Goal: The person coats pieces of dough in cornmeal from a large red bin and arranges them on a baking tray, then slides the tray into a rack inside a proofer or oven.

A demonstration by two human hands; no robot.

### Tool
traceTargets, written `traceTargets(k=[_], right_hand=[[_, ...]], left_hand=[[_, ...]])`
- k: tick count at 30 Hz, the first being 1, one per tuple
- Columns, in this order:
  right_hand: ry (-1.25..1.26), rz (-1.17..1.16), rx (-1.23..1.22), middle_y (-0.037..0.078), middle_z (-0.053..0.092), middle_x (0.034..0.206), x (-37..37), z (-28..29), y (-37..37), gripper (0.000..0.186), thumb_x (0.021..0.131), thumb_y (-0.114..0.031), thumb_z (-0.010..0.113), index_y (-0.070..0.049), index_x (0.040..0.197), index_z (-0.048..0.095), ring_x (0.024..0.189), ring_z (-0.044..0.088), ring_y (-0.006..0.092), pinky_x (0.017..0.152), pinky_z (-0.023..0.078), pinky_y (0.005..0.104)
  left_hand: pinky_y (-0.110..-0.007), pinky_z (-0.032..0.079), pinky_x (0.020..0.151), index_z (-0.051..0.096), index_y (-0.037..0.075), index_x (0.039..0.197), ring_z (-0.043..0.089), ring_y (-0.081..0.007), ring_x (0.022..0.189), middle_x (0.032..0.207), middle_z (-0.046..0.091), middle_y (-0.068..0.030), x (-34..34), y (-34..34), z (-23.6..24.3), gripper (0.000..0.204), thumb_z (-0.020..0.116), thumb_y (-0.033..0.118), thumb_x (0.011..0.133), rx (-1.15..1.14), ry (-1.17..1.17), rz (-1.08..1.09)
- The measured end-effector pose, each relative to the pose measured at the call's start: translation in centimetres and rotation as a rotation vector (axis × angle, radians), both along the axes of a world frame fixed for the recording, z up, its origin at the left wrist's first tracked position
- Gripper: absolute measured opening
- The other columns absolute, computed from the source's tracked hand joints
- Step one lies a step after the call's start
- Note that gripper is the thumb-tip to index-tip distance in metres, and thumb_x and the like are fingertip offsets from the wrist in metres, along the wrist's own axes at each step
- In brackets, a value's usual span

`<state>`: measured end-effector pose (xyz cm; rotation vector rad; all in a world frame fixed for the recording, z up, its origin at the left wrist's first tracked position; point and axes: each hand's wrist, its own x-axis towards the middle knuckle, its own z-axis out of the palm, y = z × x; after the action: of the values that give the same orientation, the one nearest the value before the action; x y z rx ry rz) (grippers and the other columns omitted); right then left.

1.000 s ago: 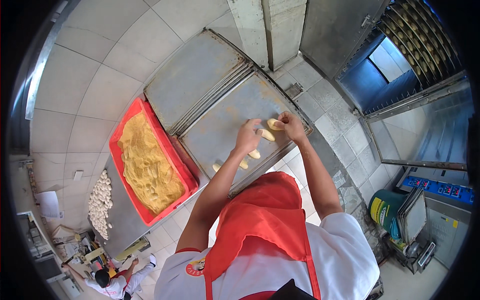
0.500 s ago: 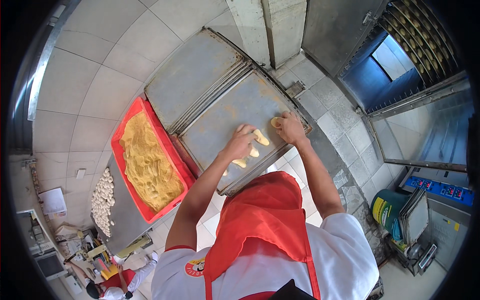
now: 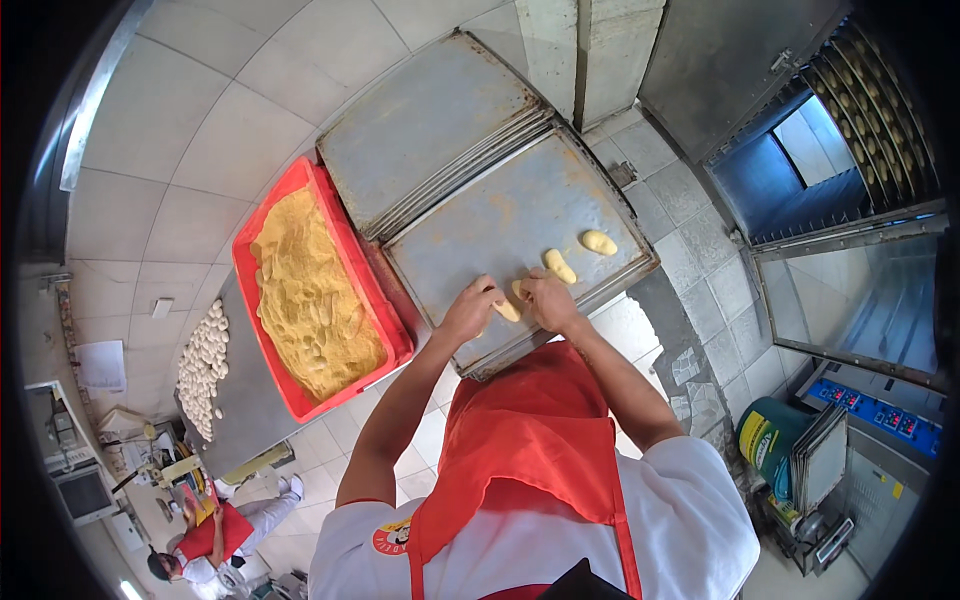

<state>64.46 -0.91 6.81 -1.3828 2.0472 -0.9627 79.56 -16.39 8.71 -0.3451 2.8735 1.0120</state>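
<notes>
On the near part of a metal baking tray point(image 3: 480, 220) my two hands work close together over small oblong dough pieces. My right hand point(image 3: 552, 302) is closed with its fingertips on a yellowish dough piece point(image 3: 518, 289), mostly covered by the fingers. Just left of it, my left hand point(image 3: 472, 310) has its fingers curled against a second dough piece point(image 3: 508, 311), which lies slanted on the tray. To the right, one dough piece point(image 3: 560, 266) rests beside my right hand, and another point(image 3: 599, 242) sits nearer the tray's right side. A little more dough is partly hidden by my left hand.
A red crate point(image 3: 306, 405) of yellow crumbs point(image 3: 310, 300) stands left of the tray. Stacked baking trays point(image 3: 430, 130) lie behind. Many small pale dough balls point(image 3: 203, 370) cover a table at far left. An open oven rack point(image 3: 860, 110) is at right. A person point(image 3: 215, 535) works lower left.
My right hand has left a dough piece at the tray's right side and moved left to another beside my left hand. The tray appears shifted right and down as the view moved.
</notes>
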Motion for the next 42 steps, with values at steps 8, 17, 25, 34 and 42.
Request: traceTargets(k=[8,17,25,34,42], right_hand=[[0.136,-0.383,0.009,0.02,0.064,0.111,-2.4,-0.9,0.3,0.036,0.071,-0.003,0.063,-0.001,0.106,0.066,0.105,0.059,0.0389,0.095,0.046,0.0446],[0.176,-0.222,-0.223,0.02,0.067,0.099,10.3,6.5,-13.3,0.029,0.078,-0.001,0.066,-0.005,0.107,0.068,0.094,0.064,0.0375,0.086,0.051,0.0423],[0.246,0.378,-0.27,0.02,0.066,0.098,28.8,0.2,-34.4,0.028,0.082,0.0,0.055,-0.007,0.11,0.057,0.097,0.061,0.0432,0.082,0.048,0.0502],[0.153,0.27,-0.045,0.02,0.061,0.1,29.6,4.0,-35.9,0.039,0.073,-0.006,0.066,-0.01,0.111,0.056,0.099,0.057,0.0446,0.085,0.048,0.0466],[0.19,0.405,-0.12,0.017,0.06,0.098,28.5,4.2,-37.3,0.034,0.07,-0.008,0.069,-0.005,0.103,0.063,0.099,0.056,0.0398,0.084,0.047,0.0456]], left_hand=[[-0.043,0.042,0.102,0.068,0.009,0.106,0.049,-0.0317,0.119,0.123,0.053,-0.0116,3.2,-0.6,2.3,0.032,0.073,0.019,0.077,-0.115,0.087,0.026],[-0.051,0.043,0.093,0.063,0.016,0.12,0.048,-0.0387,0.116,0.126,0.052,-0.0148,25.9,-17.8,4.2,0.048,0.076,0.029,0.076,-0.629,0.163,0.752],[-0.046,0.045,0.094,0.06,0.012,0.123,0.055,-0.0383,0.108,0.117,0.061,-0.0193,32.9,-26.3,2.3,0.044,0.073,0.022,0.082,-0.254,0.329,0.831],[-0.041,0.049,0.086,0.055,0.01,0.125,0.061,-0.0333,0.097,0.113,0.06,-0.0171,35.8,-32.2,2.1,0.047,0.072,0.016,0.081,0.575,0.418,0.846],[-0.04,0.051,0.084,0.059,0.008,0.115,0.064,-0.0332,0.091,0.111,0.061,-0.0212,36.5,-27.1,1.7,0.045,0.076,0.02,0.075,0.027,-0.101,0.491]])
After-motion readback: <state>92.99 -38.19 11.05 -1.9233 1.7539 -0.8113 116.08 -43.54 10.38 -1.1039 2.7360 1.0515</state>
